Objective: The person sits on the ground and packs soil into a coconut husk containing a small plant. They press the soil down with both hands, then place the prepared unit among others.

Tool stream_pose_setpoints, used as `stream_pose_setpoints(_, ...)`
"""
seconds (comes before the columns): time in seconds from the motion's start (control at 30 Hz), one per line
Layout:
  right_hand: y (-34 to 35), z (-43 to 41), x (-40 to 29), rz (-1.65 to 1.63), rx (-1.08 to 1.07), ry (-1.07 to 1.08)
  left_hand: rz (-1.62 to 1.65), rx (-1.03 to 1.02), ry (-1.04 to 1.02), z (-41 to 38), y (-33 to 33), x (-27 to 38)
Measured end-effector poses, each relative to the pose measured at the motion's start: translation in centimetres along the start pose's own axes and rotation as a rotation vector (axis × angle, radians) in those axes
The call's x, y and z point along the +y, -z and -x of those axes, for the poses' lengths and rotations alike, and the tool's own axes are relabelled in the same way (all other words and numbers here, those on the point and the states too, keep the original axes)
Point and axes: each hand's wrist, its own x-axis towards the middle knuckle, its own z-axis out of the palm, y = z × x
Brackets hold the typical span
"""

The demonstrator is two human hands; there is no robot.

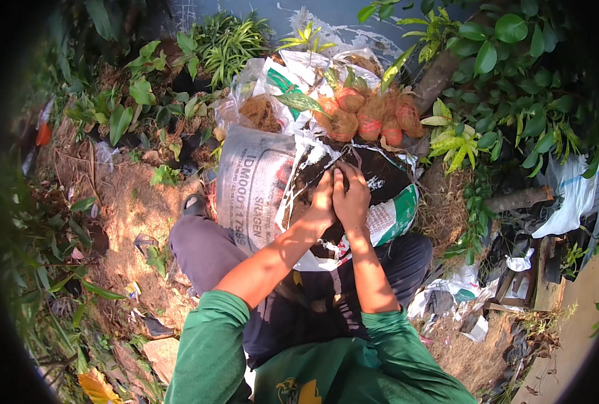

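In front of me a white and green plastic sack stands with its torn mouth wide, dark soil showing inside. My left hand and my right hand meet side by side over this soil, fingers bent and pointing away from me. What lies between or under the fingers is hidden, so a hold on anything cannot be made out. A thin brownish strip shows just beyond the right fingertips. Several coconut-fibre balls bound with pink-red string are piled against the sack's far side, with leaves rising among them.
On the left leans a translucent printed sack. Behind it a clear bag holds brown fibre. Low potted plants line the left, and a leafy branch overhangs the right. A cut log and plastic scraps lie right.
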Motion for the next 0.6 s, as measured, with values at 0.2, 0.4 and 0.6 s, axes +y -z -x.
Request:
stream_pose_setpoints(0.2, 0.3, -0.7, 0.8, -0.648, 0.155, -0.247, 0.009, -0.059, 0.121, -0.6, -0.7, 0.9)
stream_pose_setpoints(0.4, -0.7, 0.2, 0.3, -0.177, 0.087, -0.116, -0.217, 0.030, -0.037, 0.2, -0.2, 0.1)
stream_pose_setpoints(0.6, -1.2, 0.6, 1.2, -0.166, -0.025, -0.232, -0.254, 0.197, -0.129, 0.8, -1.5, -0.1)
